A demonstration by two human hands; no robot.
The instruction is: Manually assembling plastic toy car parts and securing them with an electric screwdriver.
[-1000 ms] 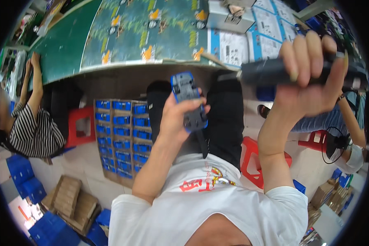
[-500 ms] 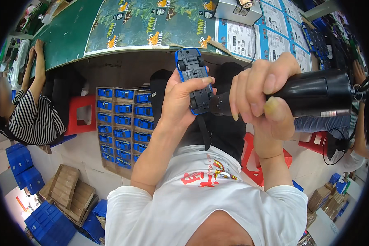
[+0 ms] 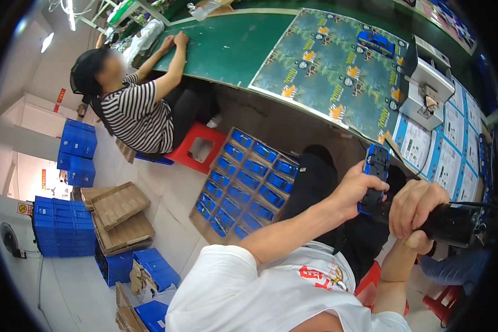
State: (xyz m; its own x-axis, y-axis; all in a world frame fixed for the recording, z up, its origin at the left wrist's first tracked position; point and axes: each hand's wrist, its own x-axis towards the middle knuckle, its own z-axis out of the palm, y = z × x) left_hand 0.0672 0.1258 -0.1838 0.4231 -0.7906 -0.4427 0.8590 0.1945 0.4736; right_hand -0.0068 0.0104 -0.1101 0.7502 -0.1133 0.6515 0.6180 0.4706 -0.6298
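My left hand (image 3: 355, 192) is wrapped round a blue toy car (image 3: 377, 165), its black underside turned up and the thumb across it. Closed around a black cylindrical power screwdriver (image 3: 454, 226) is my right hand (image 3: 418, 213). The tool lies roughly level, its front end against or very close to the near end of the car's underside. The exact contact point is too dark and small to make out. Another blue toy car (image 3: 375, 43) rests on the patterned sheet (image 3: 315, 66) on the green workbench (image 3: 227, 47).
A metal box-shaped device (image 3: 426, 102) stands on the bench's right part. Left of my legs is a sectioned cardboard tray (image 3: 198, 217) of blue cars. A co-worker in a striped top (image 3: 138, 119) sits beyond, on a red stool (image 3: 189, 157). Blue crates (image 3: 63, 227) and cardboard trays (image 3: 119, 205) are stacked at left.
The view has swung left, so the co-worker, crates and the car on the sheet show more fully. Both hands keep their holds on the car and the screwdriver.
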